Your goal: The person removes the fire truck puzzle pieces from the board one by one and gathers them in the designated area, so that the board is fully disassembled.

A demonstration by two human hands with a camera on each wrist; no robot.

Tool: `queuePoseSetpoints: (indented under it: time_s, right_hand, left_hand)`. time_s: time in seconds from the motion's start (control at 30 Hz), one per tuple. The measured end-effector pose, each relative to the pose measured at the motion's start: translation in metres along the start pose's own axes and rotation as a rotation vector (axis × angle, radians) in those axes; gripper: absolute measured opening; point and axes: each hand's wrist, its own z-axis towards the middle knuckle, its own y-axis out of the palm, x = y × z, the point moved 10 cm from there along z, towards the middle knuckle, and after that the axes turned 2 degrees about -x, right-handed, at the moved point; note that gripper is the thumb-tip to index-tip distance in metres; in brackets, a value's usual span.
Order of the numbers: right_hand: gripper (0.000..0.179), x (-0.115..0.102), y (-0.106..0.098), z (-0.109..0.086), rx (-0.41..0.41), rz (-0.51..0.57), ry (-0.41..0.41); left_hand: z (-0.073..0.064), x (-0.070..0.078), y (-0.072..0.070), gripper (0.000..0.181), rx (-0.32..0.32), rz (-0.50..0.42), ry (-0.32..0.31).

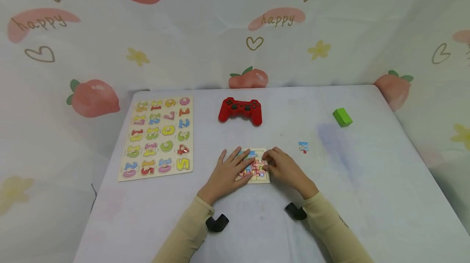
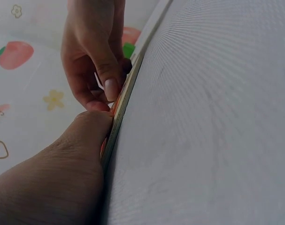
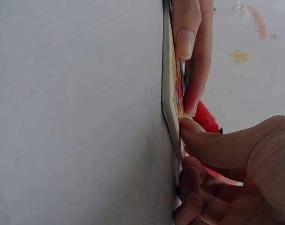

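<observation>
A small jigsaw puzzle (image 1: 262, 178) in a pale tray lies on the table in front of me, its pieces pink, blue and yellow. My left hand (image 1: 230, 173) rests flat across its left part with fingers spread, covering many of the pieces. At the right edge is my right hand (image 1: 284, 169), its fingers bent and the thumb (image 3: 191, 126) touching the tray's end. I cannot tell whether a piece is pinched there, as the fingertips hide it. One loose blue puzzle piece (image 1: 303, 145) with a letter on it lies to the right of that hand.
A red game controller (image 1: 240, 110) lies behind the puzzle. To the left is a wooden number board (image 1: 156, 136) with colourful numerals. A green block (image 1: 342, 117) sits at the back right. Black curved pieces (image 1: 217, 223) are by both sleeves. White cloth covers table and wall.
</observation>
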Motion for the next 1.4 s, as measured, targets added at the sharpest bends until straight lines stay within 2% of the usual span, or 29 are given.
queuePoseSetpoints:
  time_s: [0.47,0.63,0.73,0.83,0.9,1.03,1.1,1.23,1.4]
  right_hand:
    - [0.021,-0.003,0.0,0.001,0.003,0.018,0.005]
    - [0.02,-0.005,0.0,0.003,-0.015,0.036,0.018]
    - [0.016,-0.005,-0.002,0.004,-0.012,0.047,0.017]
    - [0.013,-0.005,-0.003,0.005,-0.006,0.053,0.005]
    - [0.013,-0.006,-0.003,0.005,-0.004,0.062,-0.003]
    - [0.009,-0.004,-0.005,0.005,0.009,0.075,0.001]
    - [0.007,-0.003,-0.006,0.005,0.018,0.081,0.009]
    - [0.006,-0.002,-0.006,0.005,0.025,0.094,0.029]
    - [0.006,-0.001,-0.007,0.006,0.025,0.105,0.06]
  left_hand:
    - [-0.001,0.001,-0.001,0.057,-0.011,-0.011,-0.008]
    - [-0.001,0.001,-0.003,0.058,-0.005,-0.018,-0.008]
    - [-0.001,0.0,-0.007,0.058,0.021,-0.054,-0.006]
    - [-0.003,0.002,-0.011,0.056,0.044,-0.11,0.03]
    - [-0.007,0.006,-0.009,0.055,0.021,-0.124,0.074]
    - [-0.012,0.014,-0.001,0.06,-0.05,-0.075,0.171]
    - [-0.013,0.016,0.003,0.061,-0.066,-0.036,0.189]
    - [-0.014,0.016,0.006,0.058,-0.062,0.035,0.183]
    - [-0.013,0.014,0.006,0.054,-0.07,0.039,0.168]
